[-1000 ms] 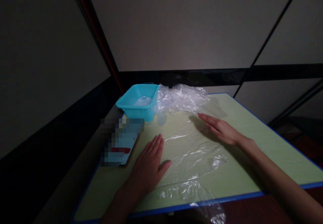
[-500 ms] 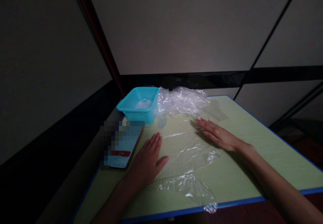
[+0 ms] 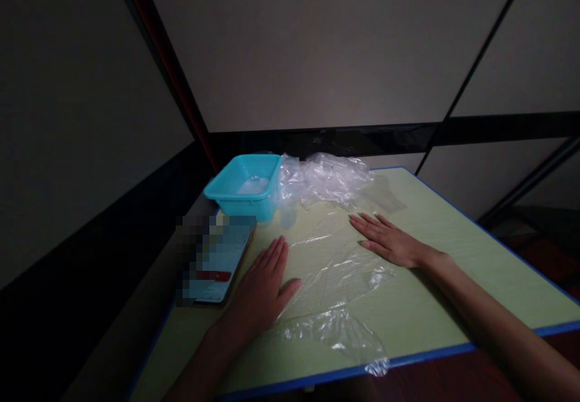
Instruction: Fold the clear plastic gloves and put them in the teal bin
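Tabletop (image 3: 489, 293), pale yellow-green, edged in blue. One thin clear plastic sheet (image 3: 335, 275), creased, laid flat over the middle; its gathered end overlaps the near edge. One left hand (image 3: 260, 293), palm down between the sheet's left side and the left edge; four fingers pressed together, thumb held out from them, nothing gripped. One right hand (image 3: 394, 243), palm down by the sheet's upper right part; fingers straight and slightly spread, thumb apart, nothing gripped; whether it touches the film cannot be told. One turquoise basin (image 3: 244, 207), at the far left corner, a whitish item (image 3: 254, 185) inside. One heap of crumpled clear plastic (image 3: 338, 175), along the far edge, just beside the basin. One flat device (image 3: 226, 257), partly pixelated, near the left edge, between basin and left hand.
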Available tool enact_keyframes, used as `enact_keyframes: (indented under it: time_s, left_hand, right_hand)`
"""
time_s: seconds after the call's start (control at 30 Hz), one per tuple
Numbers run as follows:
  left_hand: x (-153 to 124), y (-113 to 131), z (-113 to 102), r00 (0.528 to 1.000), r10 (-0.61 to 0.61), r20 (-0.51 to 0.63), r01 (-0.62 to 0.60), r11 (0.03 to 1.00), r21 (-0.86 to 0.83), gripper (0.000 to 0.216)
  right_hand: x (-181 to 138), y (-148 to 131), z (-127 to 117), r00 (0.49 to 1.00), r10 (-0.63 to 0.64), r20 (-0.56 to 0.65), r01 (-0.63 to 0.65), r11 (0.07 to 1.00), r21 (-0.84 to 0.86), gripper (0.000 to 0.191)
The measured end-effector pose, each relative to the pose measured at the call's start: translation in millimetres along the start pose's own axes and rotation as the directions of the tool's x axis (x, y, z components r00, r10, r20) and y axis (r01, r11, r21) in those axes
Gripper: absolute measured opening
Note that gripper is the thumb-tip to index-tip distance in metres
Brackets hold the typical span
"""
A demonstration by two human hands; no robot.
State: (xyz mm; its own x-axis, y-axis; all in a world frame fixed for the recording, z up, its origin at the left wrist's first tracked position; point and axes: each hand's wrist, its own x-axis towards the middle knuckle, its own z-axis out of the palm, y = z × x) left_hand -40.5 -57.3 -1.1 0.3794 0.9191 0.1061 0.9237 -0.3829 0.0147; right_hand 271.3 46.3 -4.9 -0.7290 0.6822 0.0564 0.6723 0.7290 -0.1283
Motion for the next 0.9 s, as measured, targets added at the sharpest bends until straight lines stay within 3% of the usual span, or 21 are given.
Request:
enact_keyframes:
  time_s: [0.27,0.5,0.9]
  left_hand:
    - [0.6,0.1,-1.8,0.999,0.003,0.039,-0.003,1.000,0.018,0.066]
    - [0.8,0.1,-2.9,0.999,0.005,0.045,-0.006,1.000,0.026,0.065]
    - [2.2,-7.7,6.5,0.999,0.034,-0.002,-0.034,0.996,0.077,0.066]
  right_hand:
    - [-0.3,-1.4,-0.3,1.000,0.004,-0.026,-0.005,1.000,-0.013,0.056]
    - [1.0,-0.2,-1.5,0.999,0.024,0.035,-0.024,1.000,0.015,0.055]
    - [2.3,-2.6,-4.7,0.999,0.033,0.016,-0.033,0.999,0.033,0.052]
